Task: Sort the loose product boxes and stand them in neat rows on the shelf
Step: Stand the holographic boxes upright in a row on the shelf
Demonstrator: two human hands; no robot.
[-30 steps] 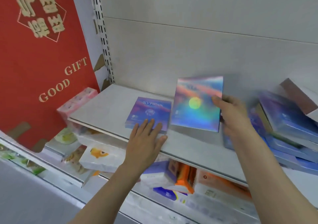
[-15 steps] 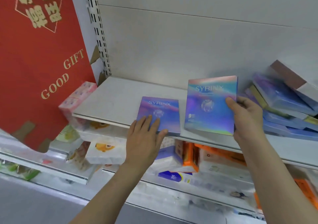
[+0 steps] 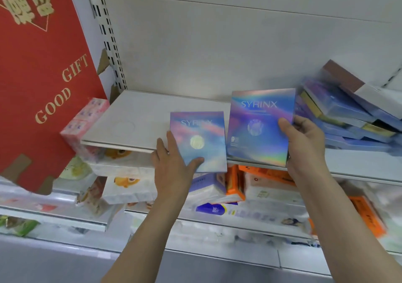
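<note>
At the shelf front: two holographic SYRINX boxes were held upright, faces toward the person, at the lip of the white shelf [image 3: 134, 117].
Risk: the left box [image 3: 201, 143] looked to hang partly past the shelf edge, so I judged it could tip forward and drop onto the tissue packs [image 3: 128, 187] on the tier below if the grip slackened.
Risk, second: the right box [image 3: 260, 128] stood just beside the slumped pile of loose boxes [image 3: 348, 119]; a nudge from that hand or box might bring the pile sliding.
Risk, third: both faces looked glossy, so a thumb-only hold could slip.
Left hand [image 3: 174, 165]: it gripped the left box at its lower left corner, thumb laid across the lower front face, fingers running up the left edge and curling behind it; the fingertips were hidden.
Right hand [image 3: 304, 143]: it gripped the right box along its right edge, thumb pressed on the front face near mid-height, fingers wrapped behind and out of sight.
Boxes relative to each other: side by side, a narrow gap between, the right one standing higher.
Surroundings: a red GOOD GIFT sign [image 3: 39, 76] hung at the left.
</note>
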